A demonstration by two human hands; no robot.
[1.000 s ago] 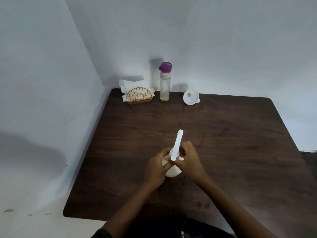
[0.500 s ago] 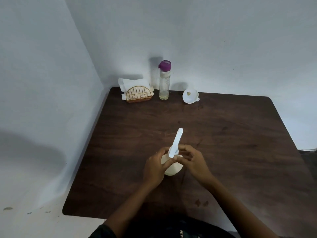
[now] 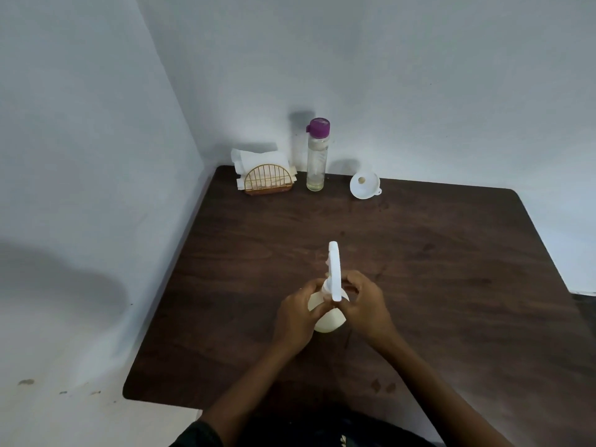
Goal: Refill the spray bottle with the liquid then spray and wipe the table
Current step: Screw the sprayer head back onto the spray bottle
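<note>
On the dark wooden table (image 3: 435,259), the left hand (image 3: 295,314) grips one cream plastic spray bottle (image 3: 327,319); the right hand (image 3: 366,304) pinches its white trigger head (image 3: 334,269). One purple-capped clear bottle (image 3: 316,154) and one white funnel (image 3: 364,184) stand behind.

Table (image 3: 419,259): dark brown, wood-grain pattern. Spray bottle (image 3: 329,319): cream body, white spray head (image 3: 334,272). Refill bottle (image 3: 316,162): clear, pale yellowish liquid at the bottom, purple cap (image 3: 318,125). Funnel (image 3: 364,185): white. Napkin holder (image 3: 269,181): gold wire, vertical bars in an arch; napkins (image 3: 258,159) white. Walls (image 3: 419,75): plain pale blue-grey. Sleeve (image 3: 200,435): black.
</note>
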